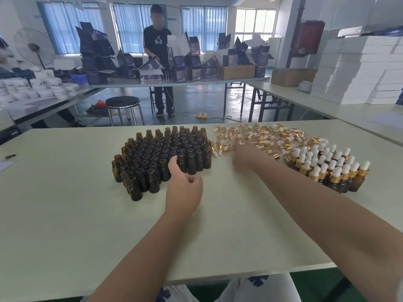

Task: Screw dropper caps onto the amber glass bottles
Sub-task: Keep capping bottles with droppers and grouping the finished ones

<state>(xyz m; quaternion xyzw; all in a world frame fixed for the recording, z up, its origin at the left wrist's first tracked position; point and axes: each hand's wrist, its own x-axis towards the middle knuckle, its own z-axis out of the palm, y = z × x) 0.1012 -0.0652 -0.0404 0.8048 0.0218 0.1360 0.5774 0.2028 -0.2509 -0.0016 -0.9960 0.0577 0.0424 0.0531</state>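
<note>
Head view: the small uncapped amber glass bottles (165,155) stand packed upright in a block at twelve o'clock on the pale tabletop (65,214). Each looks light, rigid and slick, and breakable if knocked (its neighbours would likely go down with it). The sensible hold is round the body below the shoulder, leaving the threaded neck free.

The left hand (184,188) sits at the block's six o'clock edge. Its fingers are curled into the palm and hold nothing, and its thumb is stuck out at a front-row bottle, touching or just beside it; I cannot tell which.

At one o'clock lies a loose heap of gold-collared dropper caps (257,138) with white rubber bulbs. Their thin glass pipettes look fragile, so the collar is the place to pinch.

The right hand (242,158) reaches into that heap, blurred and with its fingers hidden, so its grip cannot be told. Finished capped bottles (331,168) cluster at three o'clock.
</note>
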